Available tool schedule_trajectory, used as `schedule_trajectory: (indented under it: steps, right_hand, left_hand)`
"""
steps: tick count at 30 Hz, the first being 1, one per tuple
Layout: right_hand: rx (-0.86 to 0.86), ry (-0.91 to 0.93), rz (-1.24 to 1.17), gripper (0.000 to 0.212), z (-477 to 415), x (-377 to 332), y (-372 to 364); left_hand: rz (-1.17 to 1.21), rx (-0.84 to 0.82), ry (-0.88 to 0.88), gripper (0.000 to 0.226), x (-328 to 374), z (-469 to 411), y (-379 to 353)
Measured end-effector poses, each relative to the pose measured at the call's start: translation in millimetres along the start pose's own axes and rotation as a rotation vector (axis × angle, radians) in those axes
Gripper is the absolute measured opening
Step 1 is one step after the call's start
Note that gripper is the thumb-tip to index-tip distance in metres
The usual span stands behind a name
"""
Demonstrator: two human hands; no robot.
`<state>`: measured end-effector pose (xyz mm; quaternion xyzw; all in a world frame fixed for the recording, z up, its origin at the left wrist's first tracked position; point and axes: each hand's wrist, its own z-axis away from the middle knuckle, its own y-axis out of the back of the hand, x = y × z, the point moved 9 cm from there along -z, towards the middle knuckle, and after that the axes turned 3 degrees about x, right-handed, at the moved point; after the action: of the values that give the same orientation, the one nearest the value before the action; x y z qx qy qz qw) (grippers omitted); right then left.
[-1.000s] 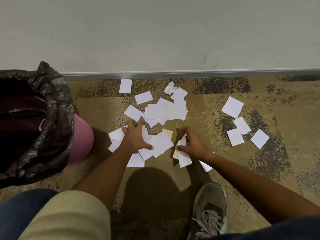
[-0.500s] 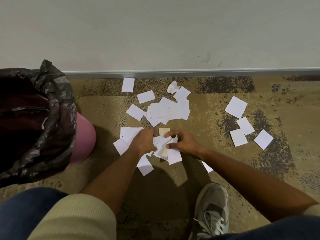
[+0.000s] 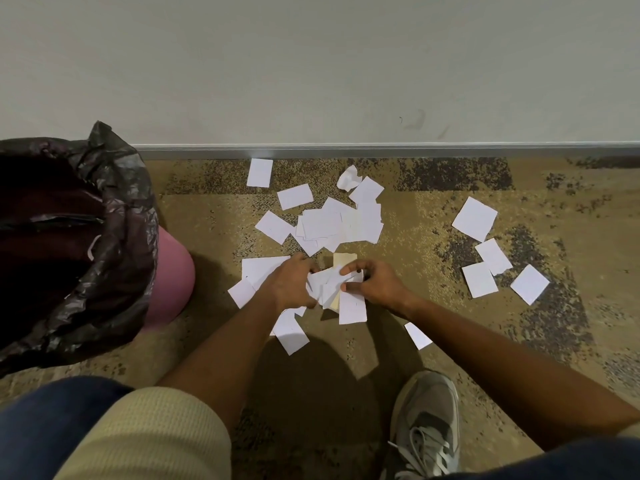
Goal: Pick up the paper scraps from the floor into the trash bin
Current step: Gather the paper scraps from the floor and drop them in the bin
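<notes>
White paper scraps lie scattered on the patterned carpet. My left hand and my right hand meet at floor level and squeeze a small bunch of scraps between them, a tan piece among the white ones. A larger heap of scraps lies just beyond the hands, toward the wall. Several loose scraps sit off to the right. The pink trash bin, lined with a black bag, stands open at the left.
A white wall with a grey baseboard closes the far side. My grey sneaker rests on the carpet at the bottom right, and my knee fills the bottom left. Single scraps lie near my right forearm.
Both hands have drawn together, raking the scraps beneath them into one bunch between the fingers. A few scraps were left behind on the carpet by the left wrist.
</notes>
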<state>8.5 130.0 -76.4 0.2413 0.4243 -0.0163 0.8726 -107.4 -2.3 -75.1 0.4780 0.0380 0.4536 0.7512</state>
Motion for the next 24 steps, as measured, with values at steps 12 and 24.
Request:
schedule_trajectory:
  steps: [12,24]
  right_hand:
    - [0.120,0.075,-0.118,0.022,-12.8,-25.6,48.8]
    - [0.165,0.183,-0.122,0.022,-10.0,-80.1,80.0]
  left_hand:
    - [-0.060,-0.031,0.043,0.062,-0.9,-0.8,-5.3]
    - [0.037,0.041,0.060,0.032,-9.3,-7.8,41.8]
